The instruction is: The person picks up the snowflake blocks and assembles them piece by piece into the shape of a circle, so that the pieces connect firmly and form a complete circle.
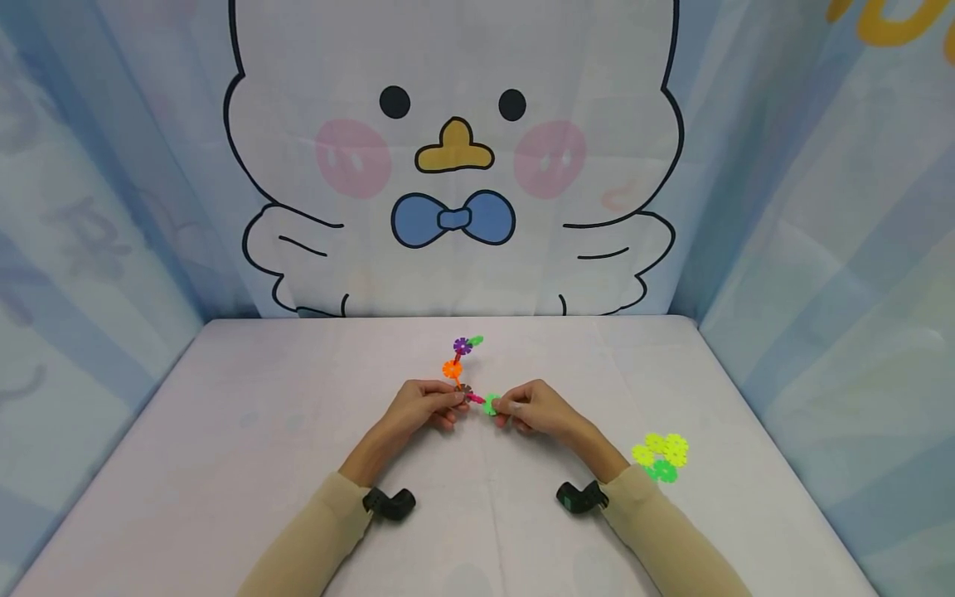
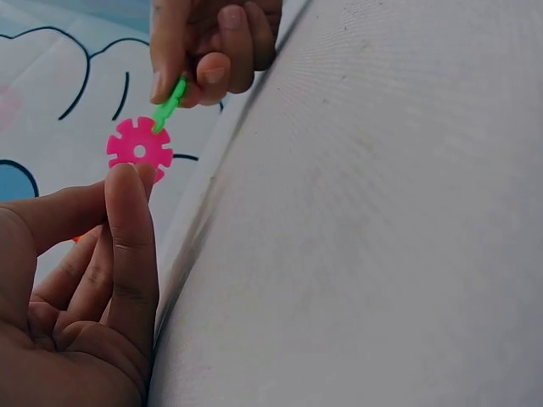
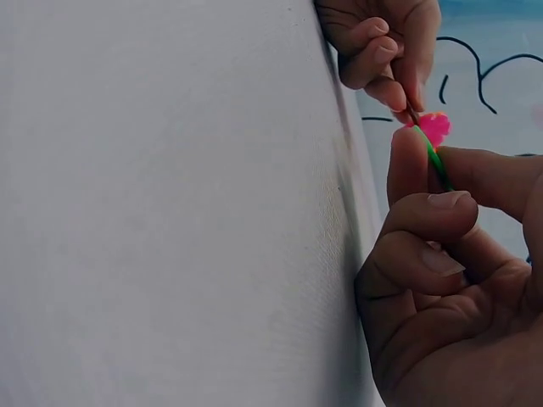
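Note:
A chain of notched plastic discs runs away from my left hand (image 1: 427,405), with an orange disc (image 1: 451,370), a purple disc (image 1: 462,347) and a small green disc (image 1: 477,340) at its far end. Thumb and fingers of that hand pinch the chain's near end, where a brown disc (image 1: 466,390) and a pink disc (image 2: 127,136) sit. Opposite, my right hand (image 1: 540,408) pinches another green disc (image 1: 489,405) between thumb and forefinger. In the left wrist view, this green disc stands edge-on at the pink disc's notched rim. Fingertips partly cover both discs.
Several loose yellow discs (image 1: 676,448) and a green one (image 1: 662,472) lie together on the white table (image 1: 298,431), beside the right forearm. A cloth backdrop (image 1: 455,274) with a cartoon bird rises behind the table's far edge. Black wrist cameras (image 1: 391,504) are strapped at both sleeves.

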{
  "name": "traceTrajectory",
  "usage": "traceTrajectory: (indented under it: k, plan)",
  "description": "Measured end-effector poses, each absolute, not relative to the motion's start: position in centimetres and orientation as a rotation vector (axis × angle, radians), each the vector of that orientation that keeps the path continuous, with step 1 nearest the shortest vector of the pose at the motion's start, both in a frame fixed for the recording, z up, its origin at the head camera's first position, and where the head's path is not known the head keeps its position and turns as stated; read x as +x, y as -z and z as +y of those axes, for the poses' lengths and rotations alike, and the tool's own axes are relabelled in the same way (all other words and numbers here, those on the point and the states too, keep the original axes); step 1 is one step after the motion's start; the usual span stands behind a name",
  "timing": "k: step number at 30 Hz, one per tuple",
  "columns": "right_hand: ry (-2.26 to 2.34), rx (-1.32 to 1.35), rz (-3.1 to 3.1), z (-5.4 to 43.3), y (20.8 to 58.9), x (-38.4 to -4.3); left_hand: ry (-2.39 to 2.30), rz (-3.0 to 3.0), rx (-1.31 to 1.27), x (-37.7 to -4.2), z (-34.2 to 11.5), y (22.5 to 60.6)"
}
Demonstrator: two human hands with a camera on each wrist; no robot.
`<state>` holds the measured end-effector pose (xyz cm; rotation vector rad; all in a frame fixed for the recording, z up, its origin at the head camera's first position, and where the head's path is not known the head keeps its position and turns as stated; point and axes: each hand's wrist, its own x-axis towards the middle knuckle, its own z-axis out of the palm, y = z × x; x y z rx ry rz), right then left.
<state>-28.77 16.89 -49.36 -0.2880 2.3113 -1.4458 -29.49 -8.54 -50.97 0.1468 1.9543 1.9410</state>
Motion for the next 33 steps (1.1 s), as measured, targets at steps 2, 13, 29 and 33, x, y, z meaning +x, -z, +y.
traceTrajectory:
  k: [2, 13, 29, 33]
  plan:
    - [1.433, -0.303, 2.303, 16.9, 49.3, -28.81, -1.941, 1.951, 0.148, -29.5, -8.55, 50.96]
    - [1.405, -0.371, 2.288, 17.11, 49.28, -28.97, -1.932, 1.944, 0.142, -29.58, -8.66, 50.84]
    - [1.485, -0.359, 2.27, 16.53, 49.78, -28.95, -1.965, 1.922, 0.17, -29.59, -8.65, 50.92]
    - [1.485, -0.341, 2.268, 16.46, 49.73, -28.83, -1.963, 1.923, 0.172, -29.51, -8.62, 50.88]
